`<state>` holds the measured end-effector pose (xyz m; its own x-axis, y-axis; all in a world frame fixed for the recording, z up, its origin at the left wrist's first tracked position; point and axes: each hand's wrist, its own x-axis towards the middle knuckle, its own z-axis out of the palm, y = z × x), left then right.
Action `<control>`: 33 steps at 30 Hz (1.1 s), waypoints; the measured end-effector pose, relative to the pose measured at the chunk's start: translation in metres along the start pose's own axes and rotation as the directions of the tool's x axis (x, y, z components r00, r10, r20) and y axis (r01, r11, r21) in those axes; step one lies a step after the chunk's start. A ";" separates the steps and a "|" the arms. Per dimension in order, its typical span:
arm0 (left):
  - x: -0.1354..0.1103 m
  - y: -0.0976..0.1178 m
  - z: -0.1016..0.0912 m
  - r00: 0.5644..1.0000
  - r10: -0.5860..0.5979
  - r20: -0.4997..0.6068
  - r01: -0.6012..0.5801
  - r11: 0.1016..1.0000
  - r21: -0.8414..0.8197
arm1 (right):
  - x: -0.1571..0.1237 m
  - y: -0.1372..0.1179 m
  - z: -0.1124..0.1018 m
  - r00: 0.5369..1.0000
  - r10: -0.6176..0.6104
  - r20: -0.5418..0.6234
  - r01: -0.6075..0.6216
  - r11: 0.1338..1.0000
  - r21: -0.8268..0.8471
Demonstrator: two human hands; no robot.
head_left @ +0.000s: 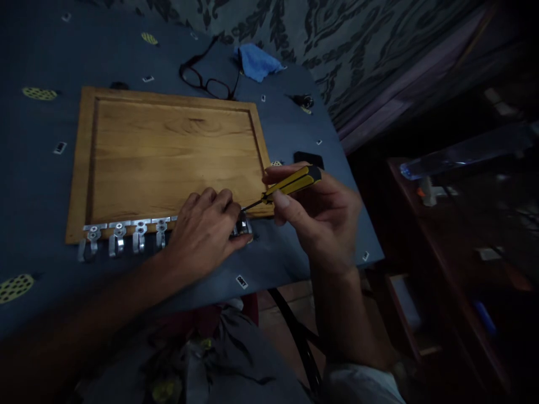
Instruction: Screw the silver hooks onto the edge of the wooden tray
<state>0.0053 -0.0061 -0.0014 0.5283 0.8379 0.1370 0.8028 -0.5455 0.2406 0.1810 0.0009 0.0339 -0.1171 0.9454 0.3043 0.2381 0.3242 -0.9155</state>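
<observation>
A framed wooden board lies flat on the blue cloth-covered table. Along its near edge sits a row of shiny metal hooks, with cross-head screws in several of them. My left hand is closed around a metal hook at the right end of this row, holding it against the board's edge; its fingers hide part of the row. In my right hand is a yellow and black screwdriver, gripped by its handle. Its shaft slants down left, the tip reaching the hook beside my left fingers.
Beyond the board lie eyeglasses and a blue cloth. A small dark object and a black flat item are on the table's right side. A dark brown cabinet stands to the right.
</observation>
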 end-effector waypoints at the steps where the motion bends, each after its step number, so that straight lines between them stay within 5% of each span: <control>1: 0.000 0.000 0.000 1.000 0.001 -0.006 -0.001 1.000 0.003 | 0.000 0.001 0.004 0.999 0.011 -0.032 -0.011 1.000 0.009; 6: 0.001 -0.001 0.002 0.999 0.010 -0.038 -0.010 1.000 0.016 | -0.001 0.005 0.016 0.982 0.012 -0.190 -0.006 0.999 0.036; 13: 0.000 -0.001 0.001 1.000 0.006 -0.011 -0.006 1.000 0.007 | -0.002 0.003 0.004 0.997 0.000 -0.074 0.001 1.000 0.018; 23: 0.000 -0.001 0.003 0.999 0.008 -0.036 -0.008 1.000 0.012 | -0.001 0.014 0.013 0.977 -0.061 -0.204 0.044 0.995 -0.087; 28: -0.001 -0.002 0.003 0.998 0.023 -0.058 -0.023 1.000 0.005 | -0.002 0.010 0.000 0.999 0.007 -0.044 -0.008 1.000 -0.018; 33: 0.000 -0.001 0.003 0.999 0.011 -0.038 -0.011 1.000 0.006 | -0.002 0.011 0.007 0.998 0.069 -0.003 -0.068 0.993 0.095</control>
<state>0.0055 -0.0060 -0.0045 0.5262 0.8320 0.1758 0.7989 -0.5545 0.2330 0.1773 0.0021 0.0217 -0.0978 0.9655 0.2412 0.1530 0.2541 -0.9550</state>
